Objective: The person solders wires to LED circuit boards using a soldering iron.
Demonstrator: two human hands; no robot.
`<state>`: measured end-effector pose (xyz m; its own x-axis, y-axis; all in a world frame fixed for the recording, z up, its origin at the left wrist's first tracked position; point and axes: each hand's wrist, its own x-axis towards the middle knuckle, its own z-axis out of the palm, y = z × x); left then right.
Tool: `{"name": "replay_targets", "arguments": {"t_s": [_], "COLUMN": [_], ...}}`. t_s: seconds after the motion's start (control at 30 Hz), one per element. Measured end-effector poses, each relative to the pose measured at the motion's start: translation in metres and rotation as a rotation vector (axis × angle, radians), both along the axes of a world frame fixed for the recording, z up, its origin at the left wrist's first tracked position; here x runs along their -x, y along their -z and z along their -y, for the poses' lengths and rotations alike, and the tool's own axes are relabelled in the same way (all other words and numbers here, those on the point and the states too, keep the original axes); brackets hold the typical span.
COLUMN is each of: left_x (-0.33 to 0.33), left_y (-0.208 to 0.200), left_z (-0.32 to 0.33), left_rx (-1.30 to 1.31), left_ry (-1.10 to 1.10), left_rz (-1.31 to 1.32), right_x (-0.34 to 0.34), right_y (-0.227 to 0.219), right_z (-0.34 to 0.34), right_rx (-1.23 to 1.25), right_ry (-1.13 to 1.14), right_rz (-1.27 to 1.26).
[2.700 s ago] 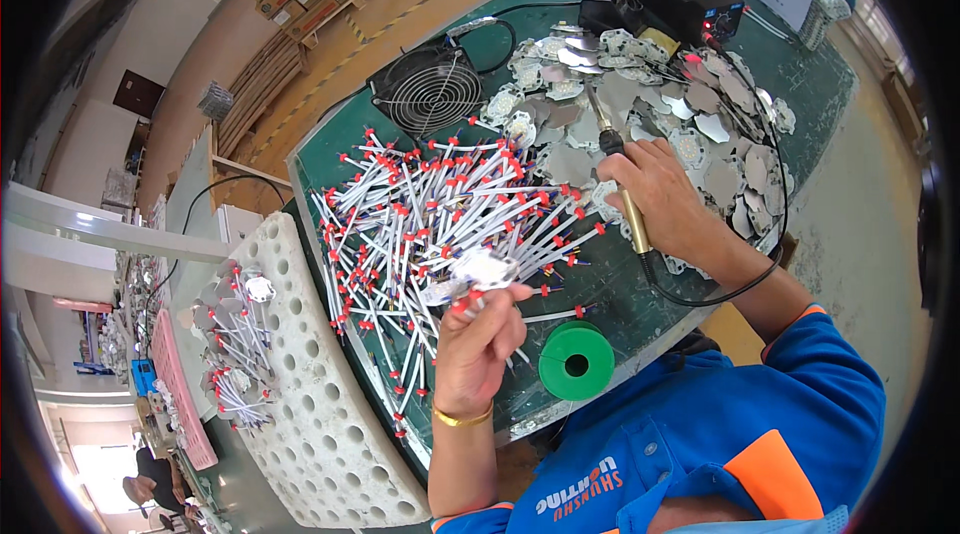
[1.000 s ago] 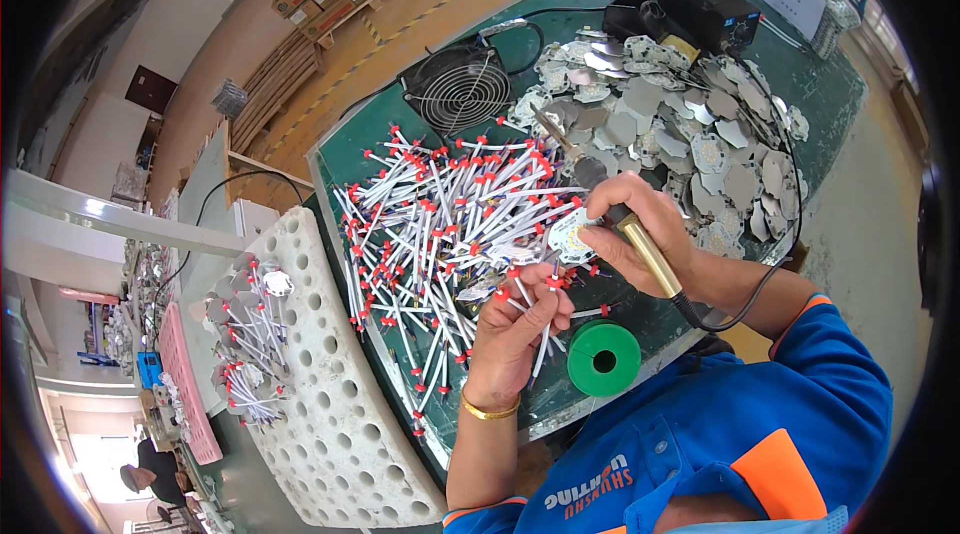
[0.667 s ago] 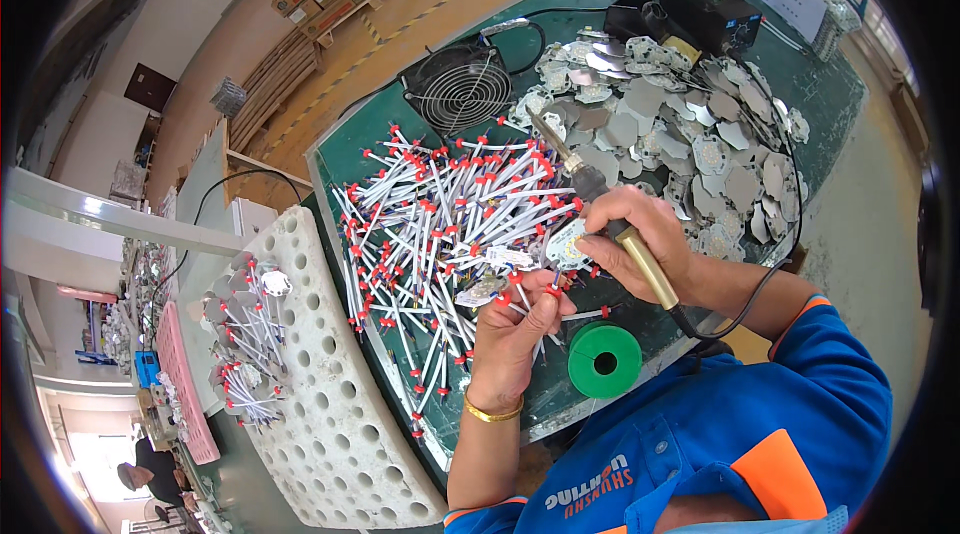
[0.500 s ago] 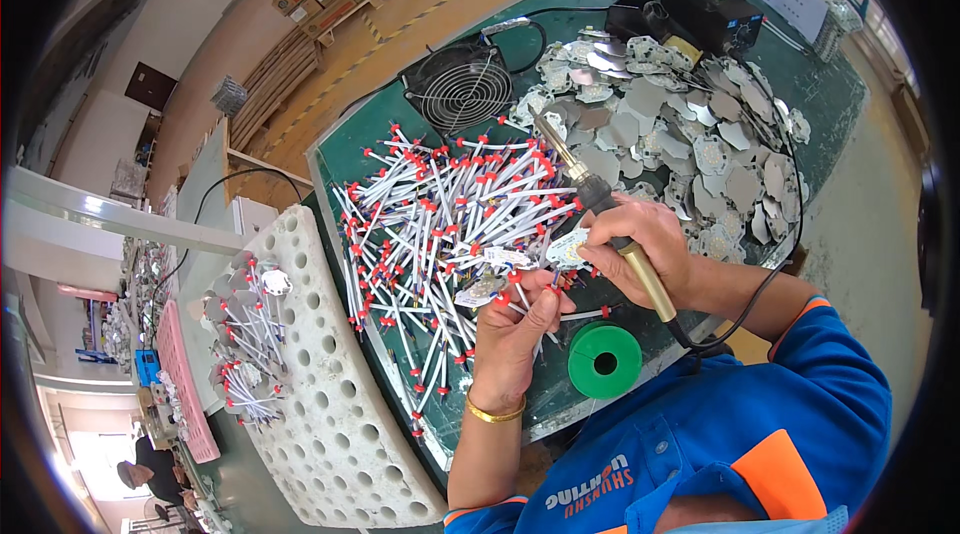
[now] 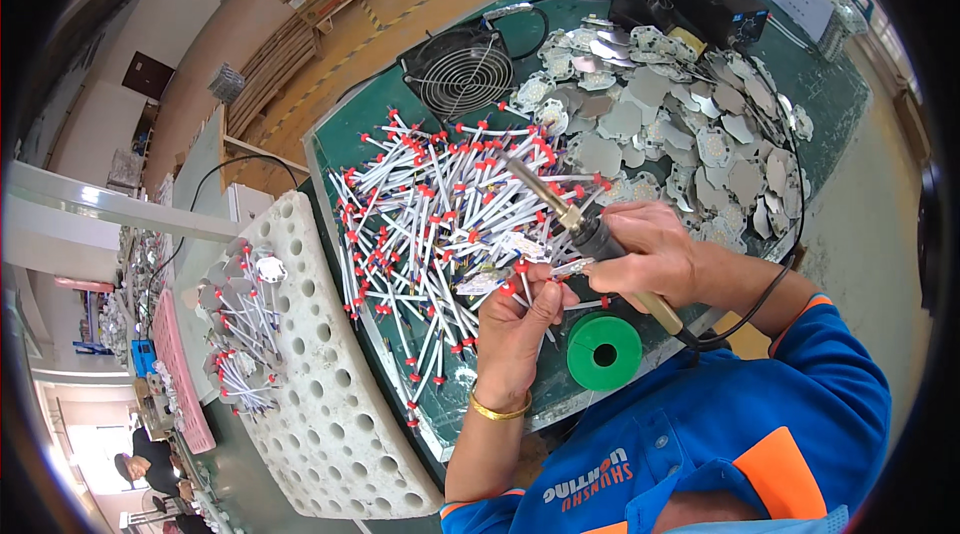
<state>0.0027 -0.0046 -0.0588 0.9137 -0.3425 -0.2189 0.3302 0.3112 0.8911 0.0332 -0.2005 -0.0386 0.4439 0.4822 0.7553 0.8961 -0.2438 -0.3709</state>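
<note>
The left hand (image 5: 510, 329) has its fingers clamped on red-ringed white wires (image 5: 508, 290), covering much of their length. The right hand's (image 5: 652, 252) fingers wrap a soldering iron (image 5: 598, 240), hiding the middle of its handle; they seem also to pinch a small board (image 5: 571, 268), turned nearly edge-on, its face out of sight. Both hands are over the desk (image 5: 825, 99), near a green spool (image 5: 584, 372). In the board heap (image 5: 625, 119), upper pieces cover lower ones.

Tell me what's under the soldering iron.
Under the tip of the iron, white wires show; contact can't be judged. Whatever is directly below the handle and right hand is covered.
</note>
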Motion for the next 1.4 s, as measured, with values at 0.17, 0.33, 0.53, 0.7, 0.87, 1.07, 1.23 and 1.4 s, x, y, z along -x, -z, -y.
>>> {"name": "replay_targets", "arguments": {"t_s": [0.17, 0.33, 0.53, 0.7, 0.87, 1.07, 1.23, 1.4], "left_x": [0.009, 0.017, 0.022, 0.024, 0.025, 0.023, 0.022, 0.023], "left_y": [-0.007, -0.014, -0.017, -0.024, -0.025, -0.021, -0.020, -0.022], "left_z": [0.000, -0.003, -0.012, -0.009, -0.017, -0.019, -0.020, -0.019], "left_rx": [0.029, -0.054, -0.131, -0.134, -0.151, -0.242, -0.291, -0.312], "left_ry": [-0.040, -0.146, -0.206, -0.278, -0.261, -0.203, -0.172, -0.155], "left_rz": [0.013, 0.092, 0.136, 0.092, 0.056, 0.088, 0.073, 0.061], "right_x": [0.006, 0.013, 0.011, 0.009, 0.001, -0.002, -0.002, 0.000], "right_y": [-0.007, -0.006, -0.020, -0.024, -0.025, -0.033, -0.029, -0.026], "right_z": [-0.006, -0.011, -0.019, -0.025, -0.025, -0.026, -0.025, -0.026], "right_rx": [0.063, -0.073, -0.106, -0.133, -0.034, -0.018, 0.004, 0.025], "right_ry": [0.007, 0.140, 0.082, 0.010, -0.086, -0.155, -0.189, -0.185], "right_rz": [0.090, -0.237, -0.450, -0.430, -0.473, -0.495, -0.493, -0.474]}}
